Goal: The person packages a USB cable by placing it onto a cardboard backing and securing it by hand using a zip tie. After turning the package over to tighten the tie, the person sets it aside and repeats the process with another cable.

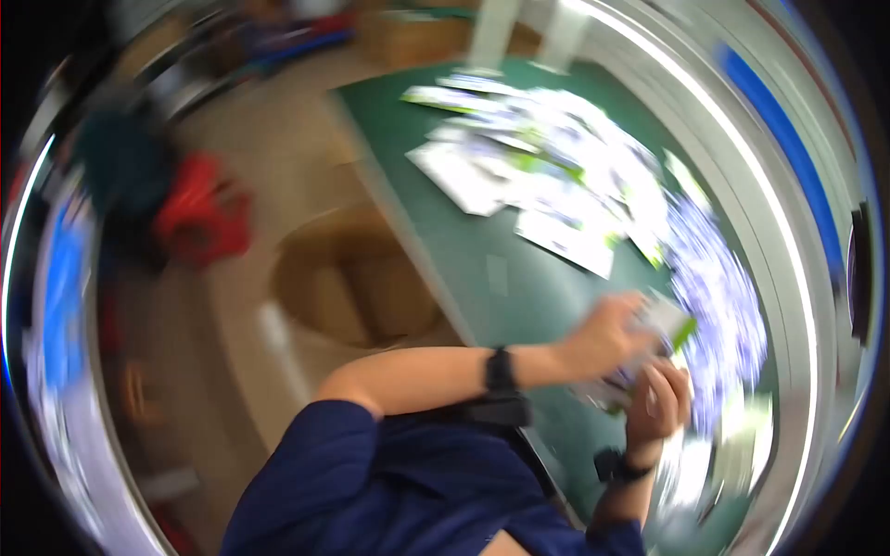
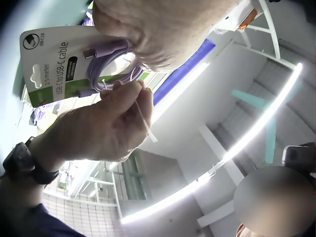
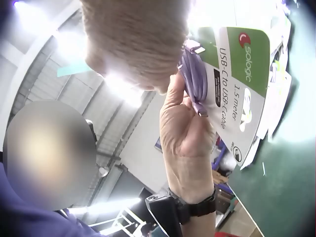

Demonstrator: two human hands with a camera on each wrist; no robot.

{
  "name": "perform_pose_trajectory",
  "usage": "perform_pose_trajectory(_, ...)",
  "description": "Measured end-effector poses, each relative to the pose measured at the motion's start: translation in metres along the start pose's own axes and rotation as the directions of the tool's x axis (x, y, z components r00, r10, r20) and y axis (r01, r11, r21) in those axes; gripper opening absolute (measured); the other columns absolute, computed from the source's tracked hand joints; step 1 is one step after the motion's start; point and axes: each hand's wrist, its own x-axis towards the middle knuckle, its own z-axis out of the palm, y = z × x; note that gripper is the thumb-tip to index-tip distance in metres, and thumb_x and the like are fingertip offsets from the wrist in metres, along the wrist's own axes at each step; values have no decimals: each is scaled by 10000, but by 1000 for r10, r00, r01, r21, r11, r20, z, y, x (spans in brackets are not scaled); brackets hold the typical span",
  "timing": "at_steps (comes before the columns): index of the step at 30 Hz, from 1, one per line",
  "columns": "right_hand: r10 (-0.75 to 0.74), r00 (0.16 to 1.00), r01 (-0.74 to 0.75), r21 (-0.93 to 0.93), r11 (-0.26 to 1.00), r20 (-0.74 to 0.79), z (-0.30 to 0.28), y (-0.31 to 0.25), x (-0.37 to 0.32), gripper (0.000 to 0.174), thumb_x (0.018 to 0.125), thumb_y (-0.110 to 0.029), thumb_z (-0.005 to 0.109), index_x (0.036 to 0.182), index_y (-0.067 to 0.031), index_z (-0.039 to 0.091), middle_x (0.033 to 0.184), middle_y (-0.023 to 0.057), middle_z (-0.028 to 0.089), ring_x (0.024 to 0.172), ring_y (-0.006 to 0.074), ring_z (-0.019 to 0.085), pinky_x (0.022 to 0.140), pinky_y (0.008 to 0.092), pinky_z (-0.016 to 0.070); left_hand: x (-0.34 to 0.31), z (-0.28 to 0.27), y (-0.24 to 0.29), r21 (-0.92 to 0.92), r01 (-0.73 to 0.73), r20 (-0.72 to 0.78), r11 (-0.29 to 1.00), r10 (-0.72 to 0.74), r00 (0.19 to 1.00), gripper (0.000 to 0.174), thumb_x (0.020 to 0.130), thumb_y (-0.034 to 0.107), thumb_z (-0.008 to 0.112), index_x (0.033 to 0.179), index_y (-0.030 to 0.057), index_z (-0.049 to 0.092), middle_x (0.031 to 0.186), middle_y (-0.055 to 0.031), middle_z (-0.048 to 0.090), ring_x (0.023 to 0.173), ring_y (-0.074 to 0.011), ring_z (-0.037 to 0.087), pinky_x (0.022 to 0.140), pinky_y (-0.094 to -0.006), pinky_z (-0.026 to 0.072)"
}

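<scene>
In the head view, the left hand (image 1: 601,341) and right hand (image 1: 656,404) meet over the green table at a printed card (image 1: 669,320), all blurred. The left wrist view shows the white and green card (image 2: 49,66) with a coiled purple cable (image 2: 94,74) on it. The near left hand (image 2: 158,32) grips card and cable at the coil, its fingertips hidden. Thumb and finger of the right hand (image 2: 106,128) pinch a thin white tie (image 2: 144,118) beside the coil. In the right wrist view the left hand (image 3: 186,126) is behind the purple coil (image 3: 195,79).
A spread pile of carded packs (image 1: 556,167) covers the table's (image 1: 445,241) far part. Many purple cables (image 1: 714,296) lie along its right side, with more packs (image 1: 742,435) nearer. Left of the table edge stands an open cardboard box (image 1: 357,278); farther left is a red object (image 1: 204,211).
</scene>
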Motion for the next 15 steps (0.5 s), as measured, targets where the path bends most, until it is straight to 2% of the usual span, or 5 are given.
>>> perform_pose_trajectory(3,16,1000,-17,-46,999,-15,-29,6,-7,290,796,67,816,1057,-27,733,961,159,733,806,303,703,705,400,568,13,27,9,252,32,170,967,-77,982,219,954,134,741,1096,-19,675,929,-121,747,820,-137,670,726,-339,555)
perform_pose_trajectory(5,47,994,-50,-30,998,-97,-44,13,-21,327,783,86,823,1072,-29,723,980,156,734,795,294,700,654,364,555,17,51,1,83,88,205,993,-103,973,198,949,115,721,1079,-23,666,893,-134,749,798,-159,691,706,-343,555)
perform_pose_trajectory(7,75,981,-81,-28,996,-177,-55,16,-31,340,781,90,827,1080,-27,717,992,156,737,806,289,708,646,337,562,17,72,3,-105,215,290,971,-177,941,214,981,41,699,1182,-25,670,1019,-94,772,893,-115,704,786,-291,575)
perform_pose_trajectory(10,126,973,-147,-98,984,-191,-73,28,-52,348,781,81,832,1088,-23,707,1007,163,740,818,285,714,658,336,575,27,95,-12,-122,185,425,975,-117,897,277,992,11,702,1261,-35,652,1112,-77,759,962,-106,703,853,-272,578)
perform_pose_trajectory(15,146,969,-170,-106,980,-201,-90,38,-73,363,764,60,852,1077,-16,684,1043,175,746,844,283,731,695,348,610,31,121,-34,-165,269,496,949,-156,854,299,989,27,725,1266,-50,644,1121,-100,757,985,-121,710,869,-278,580)
